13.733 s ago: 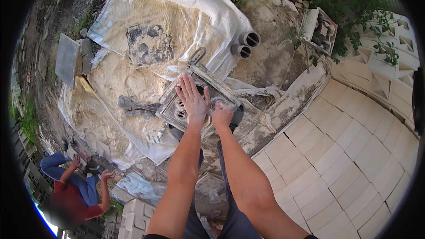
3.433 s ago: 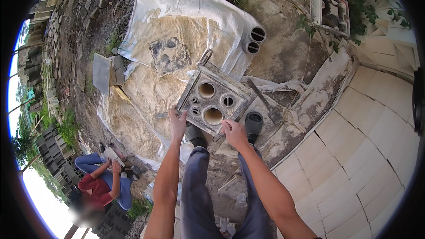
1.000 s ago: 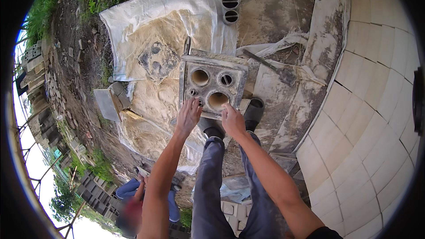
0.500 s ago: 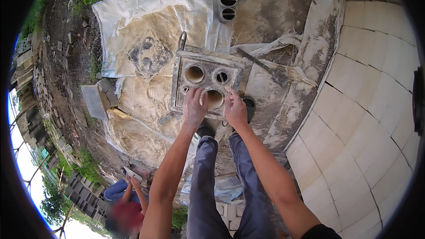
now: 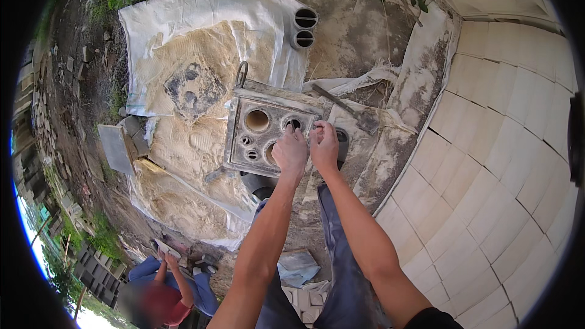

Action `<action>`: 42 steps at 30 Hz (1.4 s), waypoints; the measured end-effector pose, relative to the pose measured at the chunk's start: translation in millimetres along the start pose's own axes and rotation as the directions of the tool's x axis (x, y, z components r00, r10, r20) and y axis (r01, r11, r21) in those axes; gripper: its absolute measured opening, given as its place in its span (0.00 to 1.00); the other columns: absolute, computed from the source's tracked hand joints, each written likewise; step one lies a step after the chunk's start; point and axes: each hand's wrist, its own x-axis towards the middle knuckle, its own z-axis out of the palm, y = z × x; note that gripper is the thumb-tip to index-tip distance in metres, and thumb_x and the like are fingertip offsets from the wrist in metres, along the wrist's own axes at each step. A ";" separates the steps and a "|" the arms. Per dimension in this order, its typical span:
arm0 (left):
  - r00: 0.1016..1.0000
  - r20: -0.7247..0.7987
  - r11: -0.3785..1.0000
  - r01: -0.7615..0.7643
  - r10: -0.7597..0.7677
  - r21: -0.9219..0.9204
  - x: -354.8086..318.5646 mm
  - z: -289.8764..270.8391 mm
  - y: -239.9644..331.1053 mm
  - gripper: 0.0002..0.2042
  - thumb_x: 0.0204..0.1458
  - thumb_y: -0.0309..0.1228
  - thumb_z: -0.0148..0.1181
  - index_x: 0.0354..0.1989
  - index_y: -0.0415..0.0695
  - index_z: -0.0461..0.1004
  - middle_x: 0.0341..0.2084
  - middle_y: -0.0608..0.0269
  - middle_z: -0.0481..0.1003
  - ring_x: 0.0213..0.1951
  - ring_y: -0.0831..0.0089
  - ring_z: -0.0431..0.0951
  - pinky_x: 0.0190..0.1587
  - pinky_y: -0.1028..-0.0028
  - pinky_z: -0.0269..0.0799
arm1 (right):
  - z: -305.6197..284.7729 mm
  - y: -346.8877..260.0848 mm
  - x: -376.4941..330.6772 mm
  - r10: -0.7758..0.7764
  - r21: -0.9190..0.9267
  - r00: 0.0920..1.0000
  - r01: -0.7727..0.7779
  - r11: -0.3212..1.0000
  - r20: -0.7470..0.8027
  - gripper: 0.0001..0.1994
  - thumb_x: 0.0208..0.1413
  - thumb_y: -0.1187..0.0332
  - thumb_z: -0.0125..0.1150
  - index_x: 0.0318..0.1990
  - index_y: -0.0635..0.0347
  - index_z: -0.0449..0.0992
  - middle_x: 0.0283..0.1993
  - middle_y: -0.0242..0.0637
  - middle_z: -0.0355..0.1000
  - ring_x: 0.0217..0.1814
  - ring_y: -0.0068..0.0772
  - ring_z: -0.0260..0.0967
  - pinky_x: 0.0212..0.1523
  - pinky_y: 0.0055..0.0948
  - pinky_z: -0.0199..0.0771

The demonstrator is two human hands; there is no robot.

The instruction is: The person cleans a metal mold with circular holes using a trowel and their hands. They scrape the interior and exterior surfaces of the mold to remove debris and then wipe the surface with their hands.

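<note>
Between my feet sits a square, dusty mould box with a loop handle at its far left corner. Its top has a large round hole, a second one partly behind my left hand, two small barred holes and a barred ring near the right side. My left hand is closed, its fingertips at the barred ring; whatever they pinch is hidden. Close beside it, my right hand has its fingers curled together at the box's right edge. I cannot make out anything in it.
A mallet lies right of the box. Two barred rings stand beyond it on a sand-covered white sheet. Stacked pale slabs fill the right. A board leans at left. Lower left, a person in red holds a flat piece.
My left hand has moved right from the near large hole to the barred ring, uncovering the small holes. My right hand stays near the box's right edge. The view has shifted slightly.
</note>
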 end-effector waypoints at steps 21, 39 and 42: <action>0.966 0.024 0.962 0.258 -0.257 -0.085 5.7 11.0 17.8 0.15 0.58 0.40 0.50 0.40 0.44 0.80 0.31 0.41 0.78 0.37 0.46 0.78 0.39 0.54 0.72 | -21.0 5.6 45.9 0.075 -0.089 0.954 -0.051 0.995 0.290 0.24 0.59 0.69 0.56 0.63 0.54 0.62 0.48 0.52 0.74 0.47 0.56 0.72 0.44 0.43 0.73; 0.990 -0.141 0.997 0.016 -0.026 -0.071 10.3 22.6 -0.6 0.13 0.53 0.37 0.59 0.32 0.38 0.80 0.13 0.52 0.73 0.16 0.58 0.74 0.23 0.64 0.66 | -17.5 204.8 146.8 -0.253 -0.761 0.833 0.552 0.341 0.492 0.17 0.53 0.71 0.53 0.50 0.63 0.65 0.46 0.42 0.63 0.50 0.46 0.67 0.44 0.45 0.73; 0.994 -0.106 0.998 0.017 -0.024 -0.062 7.9 19.8 5.1 0.13 0.55 0.38 0.57 0.31 0.39 0.79 0.14 0.50 0.73 0.18 0.53 0.75 0.25 0.61 0.68 | -35.9 204.7 154.8 -0.180 -0.706 0.821 0.561 0.432 0.542 0.17 0.53 0.70 0.54 0.50 0.65 0.64 0.44 0.48 0.65 0.46 0.51 0.68 0.42 0.47 0.73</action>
